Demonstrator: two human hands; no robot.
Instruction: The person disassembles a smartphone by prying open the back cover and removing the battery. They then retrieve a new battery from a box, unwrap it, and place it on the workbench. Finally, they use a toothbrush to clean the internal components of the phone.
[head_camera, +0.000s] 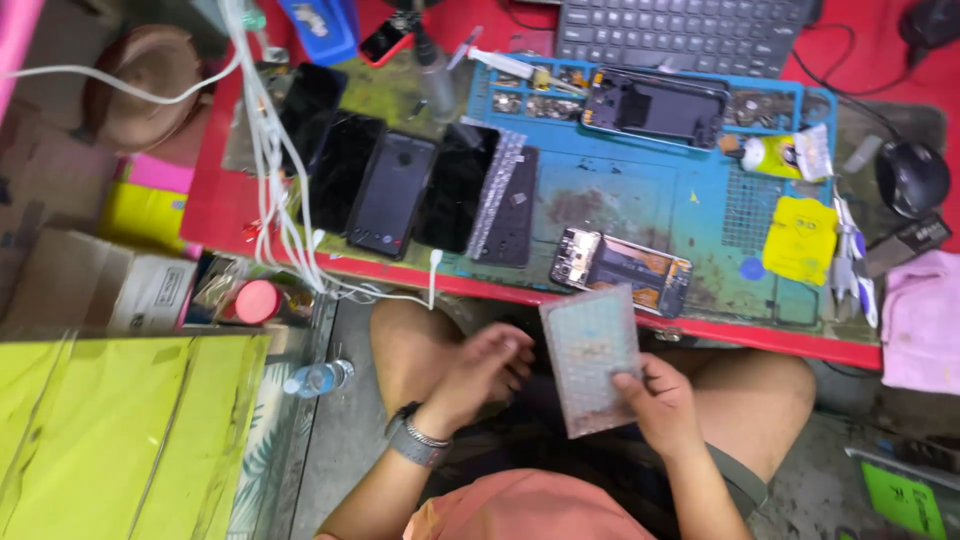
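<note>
Grey gridded rectangular tray, stained, right-hand held.

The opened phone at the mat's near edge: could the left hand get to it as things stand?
Probably yes. The left hand is empty, below the table edge, and the opened phone lies uncovered near that edge, beyond the gridded tray in the right hand.

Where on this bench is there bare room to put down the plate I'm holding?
The best bare patch is the middle of the blue mat, between the open phone and the phone frame. The left side is crowded with a row of dark phones; the right edge holds the yellow pad and tweezers.
</note>
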